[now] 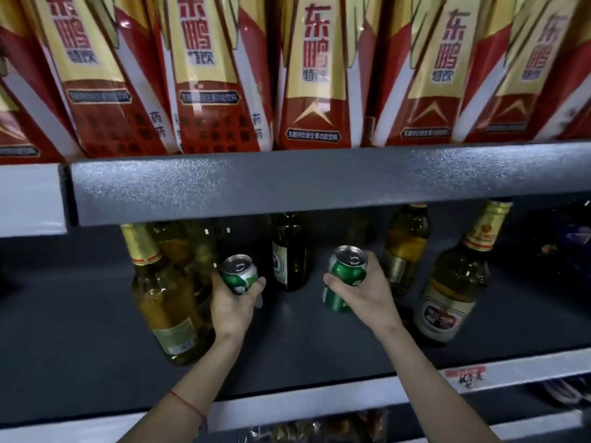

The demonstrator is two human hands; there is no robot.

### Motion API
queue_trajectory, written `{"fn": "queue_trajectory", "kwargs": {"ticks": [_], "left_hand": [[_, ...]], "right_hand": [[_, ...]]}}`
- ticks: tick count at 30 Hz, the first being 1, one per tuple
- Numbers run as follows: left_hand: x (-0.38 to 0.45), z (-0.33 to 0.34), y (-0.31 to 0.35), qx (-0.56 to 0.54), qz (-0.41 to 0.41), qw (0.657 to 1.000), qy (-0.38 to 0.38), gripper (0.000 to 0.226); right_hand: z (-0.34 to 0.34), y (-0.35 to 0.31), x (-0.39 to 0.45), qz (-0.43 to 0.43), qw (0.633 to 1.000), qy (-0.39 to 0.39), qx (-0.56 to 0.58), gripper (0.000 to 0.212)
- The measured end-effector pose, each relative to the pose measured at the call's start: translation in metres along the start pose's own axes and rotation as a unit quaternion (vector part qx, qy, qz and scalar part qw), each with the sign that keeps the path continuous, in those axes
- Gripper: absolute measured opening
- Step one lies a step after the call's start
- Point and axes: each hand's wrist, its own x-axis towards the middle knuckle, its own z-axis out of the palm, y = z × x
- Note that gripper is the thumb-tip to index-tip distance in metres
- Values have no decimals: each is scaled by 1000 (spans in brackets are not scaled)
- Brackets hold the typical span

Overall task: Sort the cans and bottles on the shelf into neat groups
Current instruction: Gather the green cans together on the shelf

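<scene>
Each of my hands grips a green can over the dark middle shelf (287,356). My left hand (232,306) wraps the left green can (239,272) from below, close to a cluster of golden beer bottles (166,302) at the left. My right hand (364,294) holds the right green can (347,276) tilted, its silver top facing me. Between the cans, further back, stands a dark green bottle (289,254). Two more golden bottles, one at the back (406,247) and one nearer (454,282), stand to the right.
The grey upper shelf edge (319,180) hangs low over the bottle tops and carries red-and-gold drink cartons (315,75). A white front rail with a red price tag (465,377) borders the middle shelf. Dark packaged goods (572,241) sit at the far right.
</scene>
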Motion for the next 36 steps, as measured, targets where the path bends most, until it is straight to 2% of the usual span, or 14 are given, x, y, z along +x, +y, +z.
{"fn": "queue_trajectory", "kwargs": {"ticks": [10,17,23,32,36], "left_hand": [[-69,-60,44,-17,107,994,-27,54],[-94,-151,38,-26,114,993,12,51],[-96,-266,15,-27,111,991,70,50],[-85,-479,-39,26,77,982,168,40],[-82,-546,-48,31,69,980,182,61]], "right_hand": [[7,-58,-53,-68,992,-104,10,47],[58,-103,-96,-109,974,-197,19,45],[138,-151,-146,-134,958,-252,17,47],[310,-225,-237,-169,929,-326,40,45],[376,-255,-267,-185,913,-359,53,43]]}}
